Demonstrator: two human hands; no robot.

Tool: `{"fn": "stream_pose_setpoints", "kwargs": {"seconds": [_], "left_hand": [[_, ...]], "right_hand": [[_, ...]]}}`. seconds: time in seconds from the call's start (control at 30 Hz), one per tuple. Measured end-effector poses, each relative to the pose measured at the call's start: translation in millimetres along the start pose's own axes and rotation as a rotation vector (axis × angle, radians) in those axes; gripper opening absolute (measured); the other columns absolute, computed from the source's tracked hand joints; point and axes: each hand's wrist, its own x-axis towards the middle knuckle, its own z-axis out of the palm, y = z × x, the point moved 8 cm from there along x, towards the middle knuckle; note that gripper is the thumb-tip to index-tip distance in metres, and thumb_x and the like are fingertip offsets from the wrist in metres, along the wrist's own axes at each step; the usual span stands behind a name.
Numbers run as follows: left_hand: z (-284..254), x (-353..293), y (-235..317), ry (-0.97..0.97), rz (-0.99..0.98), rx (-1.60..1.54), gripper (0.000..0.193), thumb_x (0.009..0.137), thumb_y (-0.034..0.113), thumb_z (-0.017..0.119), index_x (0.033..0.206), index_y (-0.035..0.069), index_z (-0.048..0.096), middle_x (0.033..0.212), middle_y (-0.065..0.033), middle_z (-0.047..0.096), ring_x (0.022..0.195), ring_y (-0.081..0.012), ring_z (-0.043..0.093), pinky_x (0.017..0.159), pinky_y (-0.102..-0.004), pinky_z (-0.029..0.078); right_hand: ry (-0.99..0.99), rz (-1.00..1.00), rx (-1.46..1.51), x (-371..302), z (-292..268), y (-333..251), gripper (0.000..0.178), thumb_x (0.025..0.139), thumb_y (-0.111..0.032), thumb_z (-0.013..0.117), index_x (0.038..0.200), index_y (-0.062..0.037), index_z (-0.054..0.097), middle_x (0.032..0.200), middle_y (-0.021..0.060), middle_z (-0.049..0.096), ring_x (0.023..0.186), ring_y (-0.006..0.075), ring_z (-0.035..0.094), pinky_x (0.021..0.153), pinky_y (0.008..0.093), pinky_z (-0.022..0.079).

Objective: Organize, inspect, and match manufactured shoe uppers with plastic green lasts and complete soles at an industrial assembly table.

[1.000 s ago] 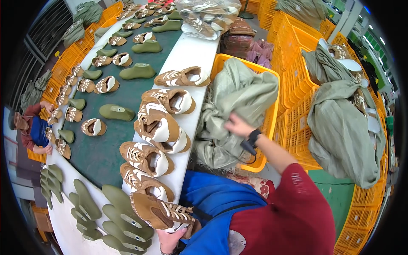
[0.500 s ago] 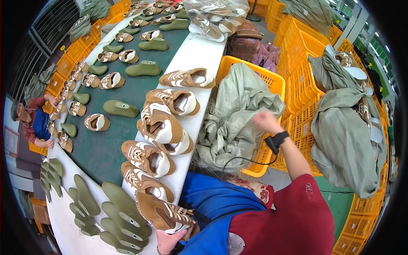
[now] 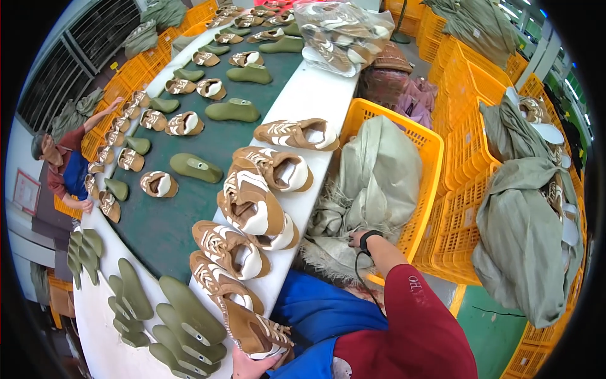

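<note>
At the lower edge, my left hand [image 3: 249,365] is closed round a brown shoe upper [image 3: 251,331] with white laces and stripes. My right hand [image 3: 358,239] is down at the frayed, bunched edge of a grey-green woven sack [image 3: 382,170], its fingers curled on the cloth. That sack fills a yellow plastic crate [image 3: 430,183] beside the table. Brown and white shoe uppers [image 3: 249,205] stand in a row along the white table edge between my hands, some leaning on each other.
On the green belt [image 3: 148,218] lie more uppers and olive shoe lasts [image 3: 196,167]. Other lasts [image 3: 189,309] stand clustered at the near left. A bag of shoes [image 3: 341,35] sits farther back. Stacked yellow crates [image 3: 464,202] line the right. Across the table stands a co-worker [image 3: 66,161].
My right hand has dropped down and left onto the sack's near edge, and the cloth has shifted. My left hand still holds the shoe upper. The co-worker has raised an arm.
</note>
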Motion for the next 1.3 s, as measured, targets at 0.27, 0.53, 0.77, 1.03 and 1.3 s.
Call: {"fn": "stream_pose_setpoints", "kwargs": {"seconds": [0.27, 0.53, 0.77, 1.03, 1.3], "left_hand": [[-6, 1, -22, -0.002, 0.141, -0.044, 0.063, 0.057, 0.011, 0.078, 0.111, -0.004, 0.048, 0.103, -0.0102, 0.058, 0.092, -0.0181, 0.057, 0.082, -0.0311, 0.045], [-31, -5, 1, 0.13, 0.299, -0.385, 0.053, 0.06, 0.008, 0.077, 0.106, -0.004, 0.053, 0.098, -0.0102, 0.061, 0.088, -0.0173, 0.059, 0.08, -0.0304, 0.047], [-66, -28, -37, 0.305, 0.425, -0.986, 0.06, 0.067, 0.006, 0.069, 0.12, -0.001, 0.042, 0.109, -0.0067, 0.054, 0.098, -0.0162, 0.053, 0.087, -0.0311, 0.043], [-113, -70, -85, 0.682, 0.504, -1.263, 0.043, 0.087, 0.014, 0.053, 0.125, 0.002, 0.039, 0.118, -0.0088, 0.052, 0.105, -0.0194, 0.052, 0.09, -0.0329, 0.043], [-121, -61, -84, 0.406, 0.618, -1.549, 0.049, 0.092, 0.034, 0.044, 0.13, 0.004, 0.033, 0.125, -0.0101, 0.046, 0.115, -0.0205, 0.044, 0.099, -0.0352, 0.033]], "right_hand": [[0.216, -0.496, 0.465, -114, -115, -11, 0.037, 0.082, -0.024, 0.06, 0.112, -0.0029, 0.056, 0.107, 0.0094, 0.061, 0.098, 0.0179, 0.055, 0.09, 0.03, 0.041], [1.046, -0.784, 0.64, -416, -297, -85, 0.025, 0.087, -0.014, 0.053, 0.109, -0.0024, 0.057, 0.093, 0.0052, 0.061, 0.083, 0.0106, 0.057, 0.077, 0.0236, 0.046], [1.024, -1.224, 0.313, -494, -248, -238, 0.027, 0.083, -0.012, 0.054, 0.108, -0.0026, 0.056, 0.092, 0.0102, 0.059, 0.077, 0.0143, 0.057, 0.07, 0.0234, 0.046], [0.244, -1.595, -0.239, -407, 3, -440, 0.048, 0.076, -0.029, 0.065, 0.117, -0.0097, 0.049, 0.112, 0.0113, 0.052, 0.08, 0.0263, 0.061, 0.061, 0.0309, 0.051], [0.348, -1.674, -0.329, -410, 12, -474, 0.022, 0.076, -0.019, 0.063, 0.093, -0.0086, 0.053, 0.084, 0.0059, 0.053, 0.064, 0.0258, 0.058, 0.05, 0.0328, 0.047]]}}
